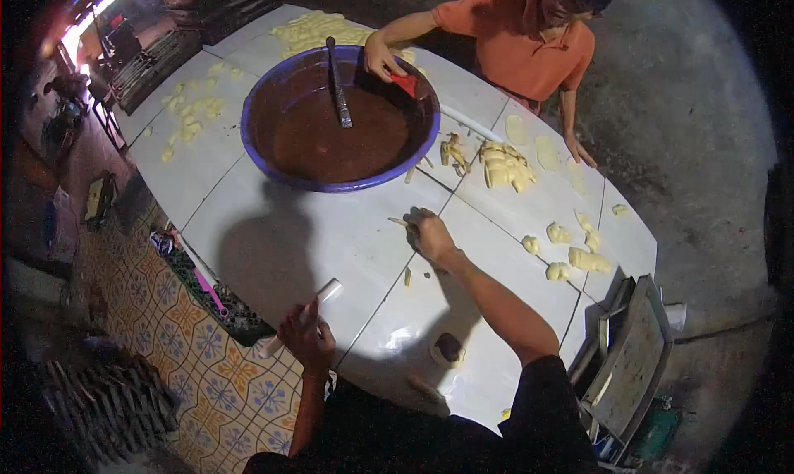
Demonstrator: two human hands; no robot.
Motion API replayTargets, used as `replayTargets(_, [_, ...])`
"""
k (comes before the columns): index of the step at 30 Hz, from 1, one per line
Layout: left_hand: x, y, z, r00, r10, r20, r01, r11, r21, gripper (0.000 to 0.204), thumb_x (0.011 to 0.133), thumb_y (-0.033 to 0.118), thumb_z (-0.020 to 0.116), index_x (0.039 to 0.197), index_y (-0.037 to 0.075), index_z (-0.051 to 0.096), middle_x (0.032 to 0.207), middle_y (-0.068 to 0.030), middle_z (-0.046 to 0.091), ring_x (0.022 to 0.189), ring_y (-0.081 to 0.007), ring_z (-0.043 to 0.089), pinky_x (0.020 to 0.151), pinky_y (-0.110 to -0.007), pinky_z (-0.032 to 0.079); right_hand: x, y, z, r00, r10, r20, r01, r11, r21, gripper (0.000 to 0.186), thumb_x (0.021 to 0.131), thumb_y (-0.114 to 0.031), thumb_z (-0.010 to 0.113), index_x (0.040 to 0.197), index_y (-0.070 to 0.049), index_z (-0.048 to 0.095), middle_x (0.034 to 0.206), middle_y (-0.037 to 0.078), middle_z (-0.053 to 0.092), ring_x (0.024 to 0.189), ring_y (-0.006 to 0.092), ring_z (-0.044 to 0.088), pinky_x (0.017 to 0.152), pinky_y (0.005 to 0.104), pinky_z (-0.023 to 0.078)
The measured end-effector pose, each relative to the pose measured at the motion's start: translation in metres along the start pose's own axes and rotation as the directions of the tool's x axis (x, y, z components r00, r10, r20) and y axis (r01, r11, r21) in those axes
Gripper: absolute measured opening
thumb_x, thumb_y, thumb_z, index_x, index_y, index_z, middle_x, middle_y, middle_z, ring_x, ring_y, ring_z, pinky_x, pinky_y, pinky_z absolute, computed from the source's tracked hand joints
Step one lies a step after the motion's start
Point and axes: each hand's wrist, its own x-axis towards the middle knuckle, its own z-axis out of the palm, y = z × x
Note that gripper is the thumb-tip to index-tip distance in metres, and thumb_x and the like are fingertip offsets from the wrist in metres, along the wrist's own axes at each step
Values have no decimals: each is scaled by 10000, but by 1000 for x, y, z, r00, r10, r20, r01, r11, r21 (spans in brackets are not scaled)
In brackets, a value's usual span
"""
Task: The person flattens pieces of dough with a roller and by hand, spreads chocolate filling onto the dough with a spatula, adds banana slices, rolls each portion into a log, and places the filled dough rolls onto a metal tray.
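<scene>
My left hand [306,339] is wrapped round a pale, smooth rolling pin [329,290] at the table's near left edge. Reaching out over the white tiled table [356,234], my right hand [430,238] has its fingers closed, and a thin pale strip [398,222] sticks out from them to the left. Close to my body, a dark round lump of filling [449,347] lies on a small pale piece of dough [435,354]. Another short thin strip [408,277] rests on the tiles below my right hand.
Beyond my hands stands a large purple basin [347,184] of brown filling, a dark flat tool [338,85] leaning in it. Across the table, a person in an orange shirt [517,48] holds a red scraper [405,83] there. Dough pieces [504,166] lie around; metal trays [633,358] stand right.
</scene>
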Motion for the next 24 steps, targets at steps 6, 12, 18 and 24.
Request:
replayTargets(6, [2,-6,4,993,8,119,-19,995,97,596,805,123,674,1389,187,574,1290,-148,537,1232,-363,476,1051,-529,340,-114,-54,-84,913,377,156,-408,848,338,243,853,-79,683,1088,-45,733,997,184,688,805,346,666,762,400,547])
replayTargets(12, [54,91,-10,907,418,56,-398,891,-218,554,806,84,675,1342,34,549,1287,-213,540,1258,-413,465,1068,-573,337,-223,-67,-73,923,380,-61,-357,905,232,292,791,-60,679,1073,-78,750,1025,133,666,952,331,613,852,412,520])
replayTargets(18, [26,163,29,596,779,193,-450,523,-724,207,847,169,704,1038,97,740,1043,-44,650,1094,-262,552,936,-420,435,-251,-73,-56,916,355,-188,-341,935,102,254,677,-50,728,930,-41,745,1022,135,644,964,338,577,849,422,500])
replayTargets(24, [13,167,30,620,753,220,-444,568,-693,115,822,174,727,911,120,776,1062,-58,622,1110,-275,526,946,-447,398,-263,-74,-46,934,330,-141,-321,944,81,394,669,-29,730,1062,-58,734,963,114,602,925,316,549,811,412,491])
